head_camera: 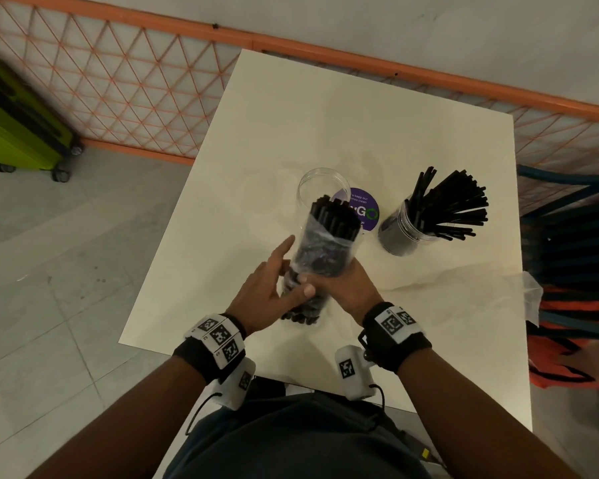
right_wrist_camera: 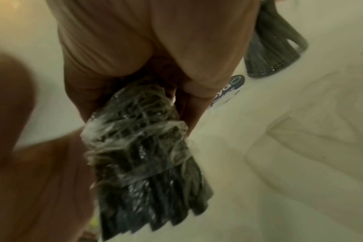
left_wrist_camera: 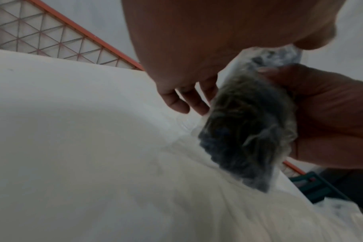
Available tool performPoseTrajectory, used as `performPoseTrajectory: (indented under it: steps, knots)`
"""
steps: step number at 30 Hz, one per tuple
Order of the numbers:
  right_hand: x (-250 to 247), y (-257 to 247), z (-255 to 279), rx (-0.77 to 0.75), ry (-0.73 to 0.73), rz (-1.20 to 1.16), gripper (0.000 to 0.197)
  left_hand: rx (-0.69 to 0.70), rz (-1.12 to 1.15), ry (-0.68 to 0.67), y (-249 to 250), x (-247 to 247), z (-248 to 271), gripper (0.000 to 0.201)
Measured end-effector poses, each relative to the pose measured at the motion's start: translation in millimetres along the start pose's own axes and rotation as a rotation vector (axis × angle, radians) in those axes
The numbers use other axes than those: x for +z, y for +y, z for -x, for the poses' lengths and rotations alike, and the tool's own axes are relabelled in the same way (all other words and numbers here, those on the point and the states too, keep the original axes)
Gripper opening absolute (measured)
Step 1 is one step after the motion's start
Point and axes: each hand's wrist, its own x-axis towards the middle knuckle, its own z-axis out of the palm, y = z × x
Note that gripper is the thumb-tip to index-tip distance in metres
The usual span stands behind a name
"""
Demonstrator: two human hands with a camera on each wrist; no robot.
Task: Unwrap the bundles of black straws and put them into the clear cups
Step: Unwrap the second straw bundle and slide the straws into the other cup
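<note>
Plastic-wrapped straw bundle (head_camera: 320, 250) gripped in right hand (head_camera: 348, 285); left hand (head_camera: 267, 292) touches it, fingers spread.

The head camera looks steeply down over the table (head_camera: 325, 126); both wrist cameras look close along the hands, sharing it.

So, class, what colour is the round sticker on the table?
Purple, with white lettering and a green ring: the round sticker, clearest in the head view.

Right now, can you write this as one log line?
right hand: grips wrapped straw bundle | left hand: touching wrap | empty cup | filled cup
</note>
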Motion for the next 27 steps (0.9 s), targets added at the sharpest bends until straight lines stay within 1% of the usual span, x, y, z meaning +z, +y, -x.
performPoseTrajectory:
  steps: [2, 3, 5, 6, 7, 9, 11, 13, 15, 16, 17, 18, 19, 20, 21, 22, 23, 25, 26, 27]
  knots:
    - [-6.3, -8.9, 8.9, -0.038, -0.045, -0.233, 0.032, 0.031, -0.043, -0.015, 2.2, -6.0, 5.4, 0.090]
    - [-7.5, -12.8, 12.6, -0.047, -0.058, -0.287, 0.031, 0.025, 0.009, -0.049, 1.7, -6.8, 8.0, 0.094]
    - [-6.9, -16.8, 14.6, -0.053, -0.051, -0.314, 0.030, -0.019, 0.158, -0.112, -0.6, -2.8, 13.0, 0.107]
    - [-5.8, -18.8, 13.5, -0.061, -0.040, -0.302, 0.030, -0.030, 0.204, -0.113, -1.2, 1.0, 14.5, 0.110]
    - [-4.1, -19.8, 11.1, -0.077, -0.030, -0.268, 0.031, -0.040, 0.249, -0.092, -1.8, 5.3, 14.9, 0.111]
    - [-0.1, -23.1, 7.6, -0.120, -0.014, -0.121, 0.035, -0.043, 0.393, -0.019, 0.7, 13.8, 14.2, 0.103]
    - [-0.1, -28.9, 7.8, -0.132, -0.007, 0.060, 0.052, -0.040, 0.513, 0.028, 5.7, 18.2, 14.3, 0.091]
    - [-9.1, -37.9, 10.6, -0.147, -0.013, 0.209, 0.074, -0.048, 0.589, 0.037, 10.7, 17.5, 14.0, 0.083]
    - [-23.3, -46.8, 13.4, -0.226, -0.046, 0.284, 0.087, -0.051, 0.652, 0.019, 13.0, 12.3, 14.2, 0.077]
    - [-31.7, -51.1, 15.0, -0.278, -0.030, 0.309, 0.087, -0.054, 0.674, 0.006, 15.6, 7.7, 14.3, 0.073]
    - [-40.6, -54.3, 16.5, -0.350, 0.028, 0.365, 0.084, -0.060, 0.683, -0.004, 17.7, 2.7, 14.3, 0.069]
    - [-49.1, -58.0, 17.7, -0.456, 0.124, 0.488, 0.079, -0.062, 0.687, -0.010, 20.4, -2.7, 13.8, 0.066]
    - [-55.8, -60.9, 17.3, -0.599, 0.226, 0.689, 0.075, -0.068, 0.692, -0.012, 24.6, -9.1, 13.4, 0.065]
    - [-59.6, -64.3, 16.9, -0.766, 0.293, 0.937, 0.074, -0.081, 0.698, -0.016, 28.7, -16.5, 12.8, 0.066]
    - [-60.9, -67.3, 14.1, -0.927, 0.300, 1.173, 0.075, -0.101, 0.694, -0.025, 33.1, -24.4, 11.3, 0.068]
    - [-59.8, -71.0, 10.4, -1.038, 0.262, 1.353, 0.076, -0.114, 0.673, -0.049, 38.1, -32.4, 9.3, 0.071]
    - [-57.1, -76.0, 5.2, -1.097, 0.209, 1.447, 0.075, -0.120, 0.634, -0.101, 45.7, -40.1, 7.2, 0.071]
    - [-50.0, -85.7, -10.4, -1.179, 0.135, 1.443, 0.063, -0.086, 0.525, -0.249, 66.7, -52.8, 2.1, 0.062]
    - [-45.9, -91.5, -19.2, -1.226, 0.114, 1.389, 0.055, -0.057, 0.461, -0.298, 79.1, -59.6, -1.5, 0.054]
    - [-42.1, -98.0, -26.3, -1.253, 0.090, 1.313, 0.049, -0.034, 0.400, -0.312, 92.5, -67.9, -5.7, 0.045]
